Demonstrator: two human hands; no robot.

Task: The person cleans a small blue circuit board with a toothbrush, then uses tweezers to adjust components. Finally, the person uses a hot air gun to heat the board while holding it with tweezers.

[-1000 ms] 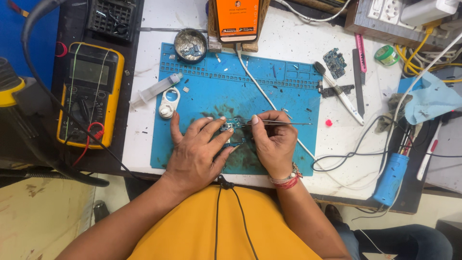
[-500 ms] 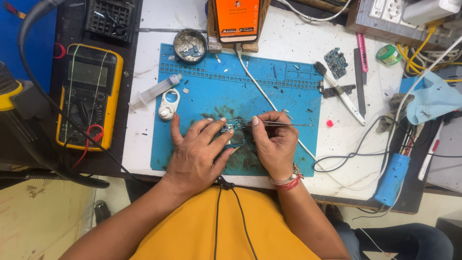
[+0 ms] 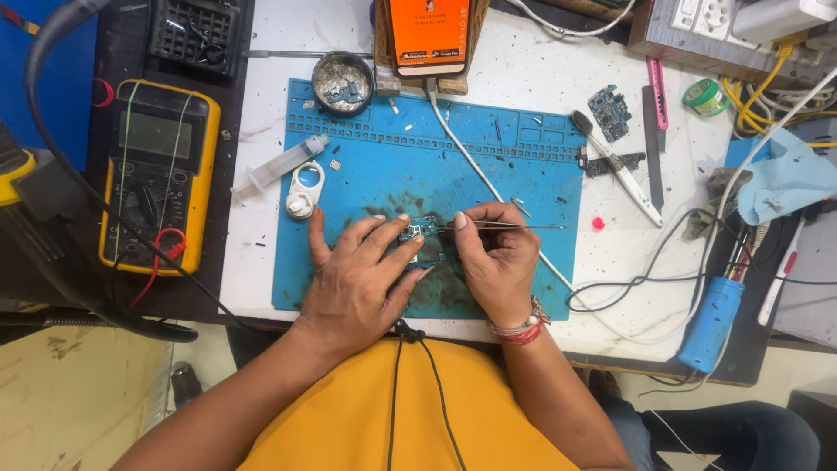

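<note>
A small blue circuit board [image 3: 418, 234] lies on the blue work mat [image 3: 384, 157] near its front edge. My left hand [image 3: 353, 277] rests flat on the mat, its fingertips pressing on the board. My right hand [image 3: 497, 262] pinches a pair of thin metal tweezers [image 3: 514, 227] that lie level, their tips at the board and their tail pointing right. Most of the board is hidden under my fingers.
A yellow multimeter [image 3: 157, 174] lies at the left. A syringe [image 3: 279, 166] and white holder [image 3: 303, 192] sit at the mat's left edge. A tin [image 3: 343, 83] and orange phone [image 3: 427, 35] stand behind. A brush [image 3: 615, 166], another board [image 3: 609, 111], cables and a blue handle [image 3: 711, 323] are right.
</note>
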